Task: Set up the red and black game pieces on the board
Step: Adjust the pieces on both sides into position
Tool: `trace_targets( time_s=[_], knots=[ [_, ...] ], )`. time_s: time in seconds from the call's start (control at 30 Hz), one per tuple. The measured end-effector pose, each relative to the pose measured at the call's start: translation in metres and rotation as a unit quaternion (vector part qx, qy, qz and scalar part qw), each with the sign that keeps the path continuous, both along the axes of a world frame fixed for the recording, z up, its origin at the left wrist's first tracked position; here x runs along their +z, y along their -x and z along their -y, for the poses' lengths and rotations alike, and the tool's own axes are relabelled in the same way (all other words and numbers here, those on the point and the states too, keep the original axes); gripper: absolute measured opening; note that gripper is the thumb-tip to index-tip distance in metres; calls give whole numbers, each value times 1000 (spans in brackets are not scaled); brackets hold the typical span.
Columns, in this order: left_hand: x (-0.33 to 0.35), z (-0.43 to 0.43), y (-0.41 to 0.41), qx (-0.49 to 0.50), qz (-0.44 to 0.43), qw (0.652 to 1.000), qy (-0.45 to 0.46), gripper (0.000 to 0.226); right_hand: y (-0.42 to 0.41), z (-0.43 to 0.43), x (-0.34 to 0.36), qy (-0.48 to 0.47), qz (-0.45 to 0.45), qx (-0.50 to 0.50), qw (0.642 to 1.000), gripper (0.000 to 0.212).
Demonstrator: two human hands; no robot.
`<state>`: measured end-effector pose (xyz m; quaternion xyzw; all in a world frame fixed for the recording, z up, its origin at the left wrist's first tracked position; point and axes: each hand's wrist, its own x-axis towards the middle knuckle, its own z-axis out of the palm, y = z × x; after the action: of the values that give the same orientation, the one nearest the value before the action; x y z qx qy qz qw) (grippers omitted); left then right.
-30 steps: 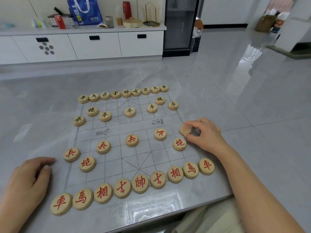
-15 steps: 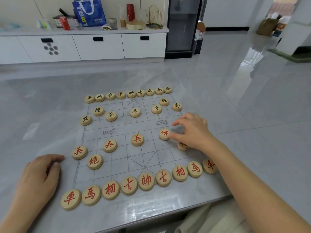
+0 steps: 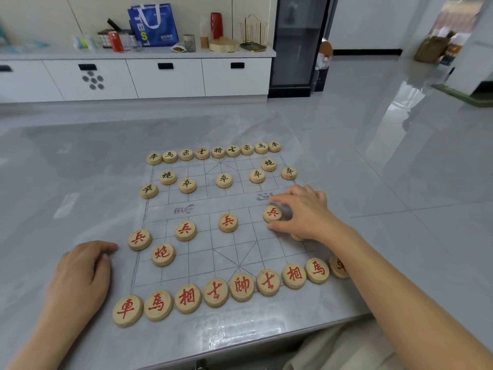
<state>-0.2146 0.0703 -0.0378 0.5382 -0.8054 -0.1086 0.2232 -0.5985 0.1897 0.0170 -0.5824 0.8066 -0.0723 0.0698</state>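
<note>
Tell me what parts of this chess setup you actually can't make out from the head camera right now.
- Red piece under the right hand: only a sliver shows in the head view, character hidden.
- Fifth red soldier: not seen; whether the right hand covers it is unclear.
- Soldier at the fingertips: motion blur hides whether it is gripped.
- Rightmost red chariot: forearm covers part.
</note>
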Motion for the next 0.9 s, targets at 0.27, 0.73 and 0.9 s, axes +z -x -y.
trace_targets(
  time_s=[0.27, 0.73, 0.9],
  knots=[
    [-2, 2, -1, -8, 7, 1000, 10, 24, -2, -1, 1, 7, 8, 7, 1000, 47],
    [-2, 1, 0, -14, -1, 1000, 17, 23, -3, 0, -1, -6, 13, 4, 1000, 51],
    [-4, 2, -2, -9, 6, 1000, 8, 24, -3, 1, -1, -6, 16, 5, 1000, 47]
  ],
)
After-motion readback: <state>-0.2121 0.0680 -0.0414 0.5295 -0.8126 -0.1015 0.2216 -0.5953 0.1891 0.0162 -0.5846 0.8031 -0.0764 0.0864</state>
